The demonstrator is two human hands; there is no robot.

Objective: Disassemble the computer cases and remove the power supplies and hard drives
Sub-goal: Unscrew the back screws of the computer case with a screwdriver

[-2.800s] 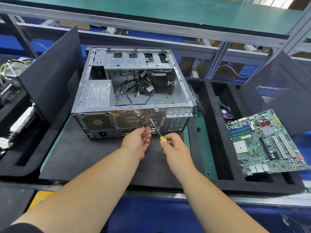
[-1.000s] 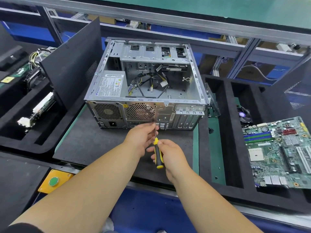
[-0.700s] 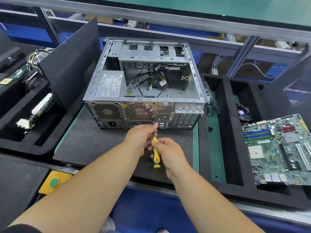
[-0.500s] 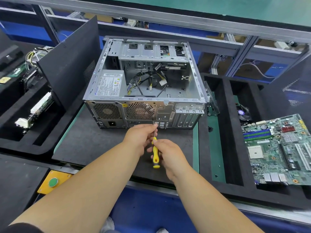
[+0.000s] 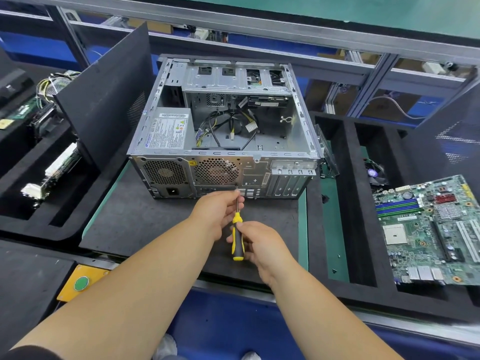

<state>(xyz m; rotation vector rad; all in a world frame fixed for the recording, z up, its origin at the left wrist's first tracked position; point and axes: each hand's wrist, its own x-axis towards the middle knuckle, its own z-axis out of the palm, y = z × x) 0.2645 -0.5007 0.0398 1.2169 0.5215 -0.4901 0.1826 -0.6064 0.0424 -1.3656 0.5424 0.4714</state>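
Evidently the computer case (image 5: 223,131) is laid on its side on the dark foam mat (image 5: 145,219) so that the open interior faces up and the rear panel faces the person, which puts the rear screws within easy reach. A screwdriver (image 5: 237,239) with a yellow and black handle is held upright-to-forward, its tip set against the rear panel just below the lower right edge of the round fan grille (image 5: 216,171). The handle is gripped by the right hand (image 5: 259,242), fingers curled round it, presumably so that it can be turned. The thin shaft is pinched near the tip by the left hand (image 5: 219,211), thumb and fingers closed on it; this is judged to be a steadying hold that keeps the tip seated in a small screw.

The power supply (image 5: 168,131) is still seated in the near left corner of the case, its label facing up and its bundle of cables (image 5: 223,128) trailing into the middle of the chassis. It lies up and to the left of both hands, close to the screwdriver tip but not touched by either hand. A hard drive cannot be made out with certainty in the bays at the far end. A removed motherboard (image 5: 431,229) rests in the foam tray (image 5: 345,203) well to the right.
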